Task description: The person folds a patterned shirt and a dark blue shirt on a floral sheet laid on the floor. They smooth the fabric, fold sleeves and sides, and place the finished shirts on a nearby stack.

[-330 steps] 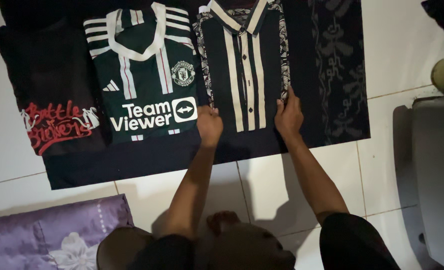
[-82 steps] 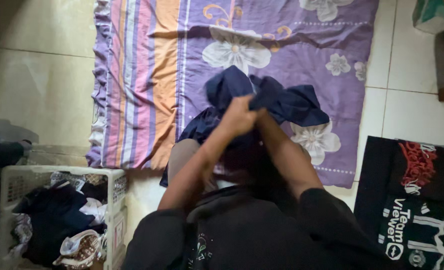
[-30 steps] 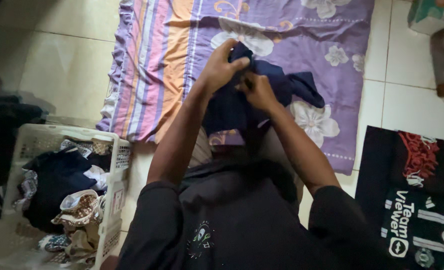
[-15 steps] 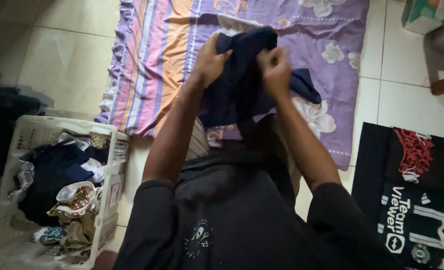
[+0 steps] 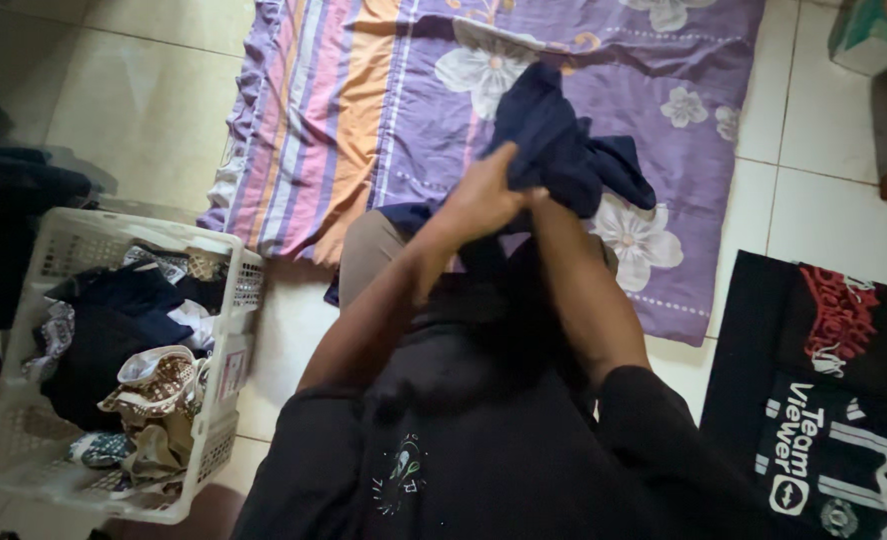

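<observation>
Left hand [image 5: 484, 195] and right hand [image 5: 536, 200] meet, both clutching the navy garment [image 5: 554, 150], which bunches up and away from them, over the floral bedsheet [image 5: 384, 90].

Dim indoor light, soft shadows, slight blur.

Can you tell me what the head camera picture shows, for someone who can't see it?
A person's left hand and right hand hold a crumpled navy garment above a purple flowered sheet on the floor. A white laundry basket of clothes sits to the left.
</observation>
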